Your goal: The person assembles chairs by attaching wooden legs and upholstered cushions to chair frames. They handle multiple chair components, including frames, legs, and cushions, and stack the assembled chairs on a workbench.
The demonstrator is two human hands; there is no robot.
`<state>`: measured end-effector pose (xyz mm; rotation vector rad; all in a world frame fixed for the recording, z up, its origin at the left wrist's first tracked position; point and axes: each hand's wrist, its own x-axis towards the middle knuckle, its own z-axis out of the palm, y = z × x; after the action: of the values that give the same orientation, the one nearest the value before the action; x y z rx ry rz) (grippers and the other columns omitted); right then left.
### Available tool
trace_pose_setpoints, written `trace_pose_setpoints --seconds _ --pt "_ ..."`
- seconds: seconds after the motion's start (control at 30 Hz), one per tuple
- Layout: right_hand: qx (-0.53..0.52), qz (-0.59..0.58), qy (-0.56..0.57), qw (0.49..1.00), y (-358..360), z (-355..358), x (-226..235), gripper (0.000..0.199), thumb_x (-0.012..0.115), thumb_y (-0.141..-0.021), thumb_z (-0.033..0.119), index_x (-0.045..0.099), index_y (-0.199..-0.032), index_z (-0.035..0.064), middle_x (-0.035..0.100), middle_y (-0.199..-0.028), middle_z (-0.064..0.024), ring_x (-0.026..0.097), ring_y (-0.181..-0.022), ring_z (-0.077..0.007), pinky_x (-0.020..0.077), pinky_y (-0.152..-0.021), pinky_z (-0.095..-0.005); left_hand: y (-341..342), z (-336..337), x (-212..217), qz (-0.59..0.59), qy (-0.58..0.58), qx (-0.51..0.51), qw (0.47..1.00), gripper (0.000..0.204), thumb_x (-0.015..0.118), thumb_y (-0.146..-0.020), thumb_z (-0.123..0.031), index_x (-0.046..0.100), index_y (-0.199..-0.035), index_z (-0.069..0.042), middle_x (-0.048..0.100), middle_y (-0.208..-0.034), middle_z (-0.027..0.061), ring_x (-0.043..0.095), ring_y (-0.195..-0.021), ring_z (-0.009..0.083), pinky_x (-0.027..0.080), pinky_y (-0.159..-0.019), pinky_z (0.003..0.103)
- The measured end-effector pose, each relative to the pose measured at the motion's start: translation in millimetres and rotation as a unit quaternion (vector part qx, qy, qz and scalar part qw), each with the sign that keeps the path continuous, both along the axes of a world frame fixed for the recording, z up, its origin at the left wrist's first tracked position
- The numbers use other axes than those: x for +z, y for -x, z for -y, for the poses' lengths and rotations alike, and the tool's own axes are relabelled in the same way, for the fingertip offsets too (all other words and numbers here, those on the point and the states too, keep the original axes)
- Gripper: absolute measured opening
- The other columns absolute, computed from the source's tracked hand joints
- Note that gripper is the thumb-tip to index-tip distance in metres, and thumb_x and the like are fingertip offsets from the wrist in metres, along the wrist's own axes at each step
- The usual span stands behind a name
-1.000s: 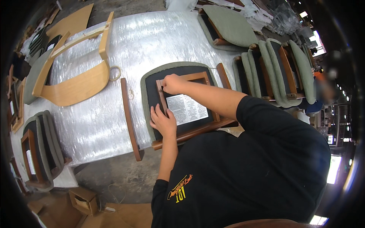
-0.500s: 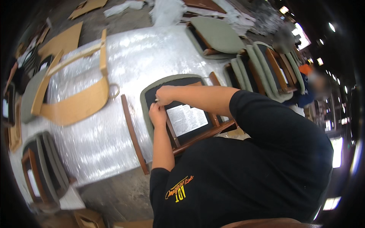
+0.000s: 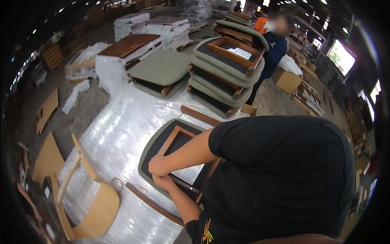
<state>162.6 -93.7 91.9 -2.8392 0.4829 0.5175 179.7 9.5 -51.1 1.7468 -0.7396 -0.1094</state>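
Observation:
An upholstered chair seat [image 3: 147, 155] with green-grey fabric lies underside up in front of me on a plastic-wrapped table. Its dark base carries a brown wooden frame [image 3: 174, 138] and a white printed label [image 3: 189, 174]. My right hand [image 3: 159, 164] is closed over the frame's left corner, its forearm crossing above the seat. Just below it, my left hand [image 3: 163, 182] is closed too, its fingers against the right hand's. Whatever the fingers pinch is hidden. A loose brown wooden strip [image 3: 156, 205] lies left of the seat, and another strip [image 3: 199, 115] beyond it.
Left on the table's plastic wrap [image 3: 109, 134] lie a pale wooden chair back [image 3: 97, 207] and a tape roll [image 3: 117, 184]. Green-grey seats [image 3: 160, 67] are stacked at the far edge, with a taller stack [image 3: 225, 67] to the right. A person [image 3: 276, 49] stands behind it.
The view has swung up and right, showing more of the stacks and the hall. Both my hands stay together at the frame's corner, the right now covering more of it.

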Motion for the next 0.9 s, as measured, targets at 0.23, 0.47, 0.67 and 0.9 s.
trace_pose_setpoints --seconds 0.23,0.47,0.67,0.9 --pt "-0.092 0.1 -0.036 0.99 8.7 15.0 42.2 0.021 0.072 -0.075 0.021 0.081 -0.091 0.0112 0.077 -0.09 -0.0174 0.075 -0.09 -0.0395 0.0598 -0.075 -0.0524 -12.8 -20.8 25.3 -0.211 -0.022 -0.09 0.973 0.056 0.072 -0.1 -0.016 0.055 -0.153 -0.008 0.067 -0.086 0.0031 0.059 -0.072 0.0106 0.052 -0.065 0.029" --pt "0.039 0.145 -0.197 0.969 128.3 2.5 5.9 0.021 0.069 -0.092 0.024 0.073 -0.086 0.0047 0.073 -0.086 -0.0192 0.07 -0.085 -0.0421 0.0538 -0.077 -0.0516 12.2 -154.3 70.2 -0.154 -0.263 -0.113 0.946 0.03 0.072 -0.098 -0.018 0.075 -0.123 -0.001 0.077 -0.11 0.0197 0.075 -0.096 0.0288 0.058 -0.088 0.039" --pt "-0.047 0.134 -0.176 0.974 161.1 -32.9 -36.0 0.021 0.068 -0.092 0.023 0.073 -0.084 0.0039 0.072 -0.082 -0.0211 0.07 -0.082 -0.0435 0.0547 -0.077 -0.0507 68.8 -167.5 76.7 -0.006 -0.293 -0.124 0.948 0.028 0.068 -0.097 -0.02 0.076 -0.117 -0.003 0.076 -0.114 0.0207 0.07 -0.108 0.0405 0.053 -0.098 0.048" --pt "0.079 0.157 -0.105 0.979 169.7 -47.2 -41.3 0.024 0.063 -0.092 0.021 0.074 -0.084 0.0009 0.073 -0.084 -0.0223 0.072 -0.084 -0.0434 0.0575 -0.079 -0.0512 83.8 -151.5 74.9 -0.041 -0.261 -0.058 0.963 0.029 0.069 -0.094 -0.013 0.075 -0.121 -0.005 0.076 -0.107 0.0192 0.071 -0.102 0.0368 0.056 -0.09 0.046"
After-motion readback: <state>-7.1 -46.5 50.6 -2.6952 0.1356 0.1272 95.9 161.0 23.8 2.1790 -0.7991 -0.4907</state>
